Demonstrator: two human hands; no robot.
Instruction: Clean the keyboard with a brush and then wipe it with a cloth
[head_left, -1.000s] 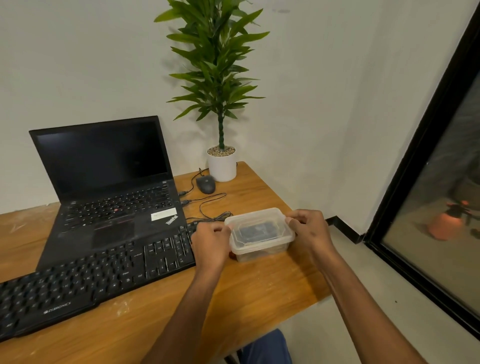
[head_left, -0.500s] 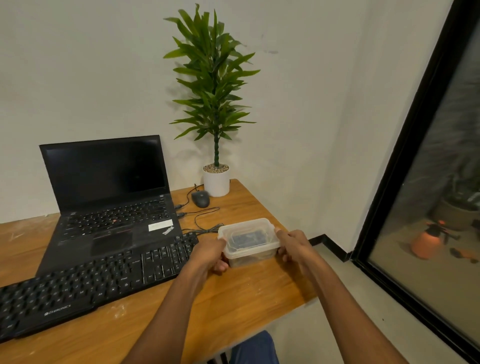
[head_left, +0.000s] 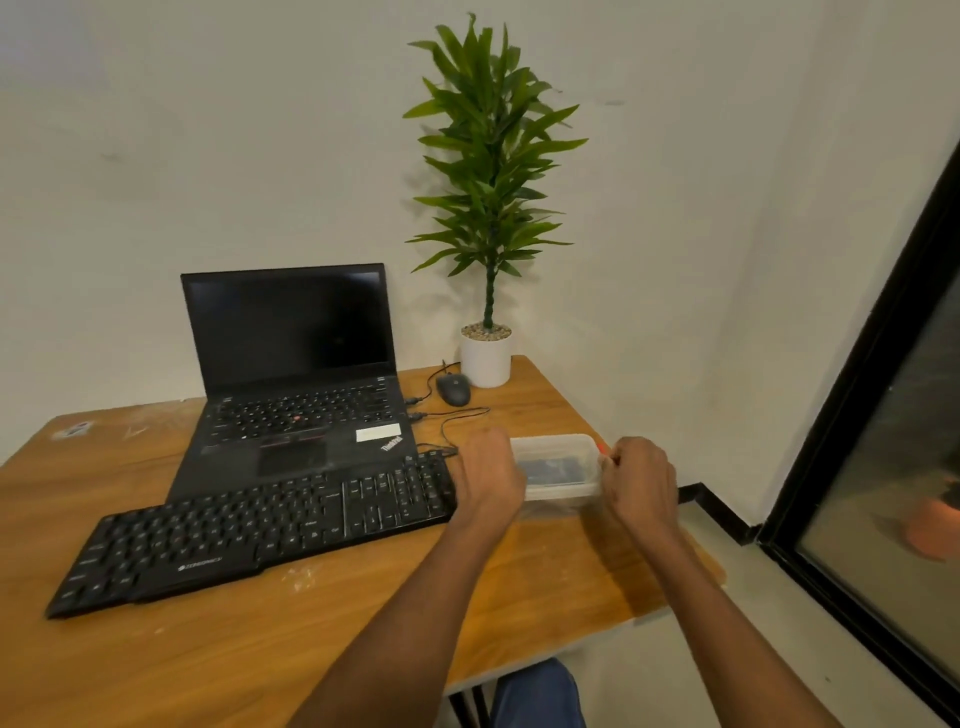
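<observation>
Both hands grip a clear lidded plastic container (head_left: 558, 465) near the tabletop's (head_left: 260, 649) right edge: left hand (head_left: 488, 475) curled on its left end, right hand (head_left: 641, 480) on its right. Something dark lies inside, unclear what. The black keyboard (head_left: 260, 525) lies just left, with bare wood in front.

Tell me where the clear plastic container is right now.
In the head view, the clear plastic container sits on the wooden table, just right of the black keyboard, held between the left hand and right hand.
</observation>
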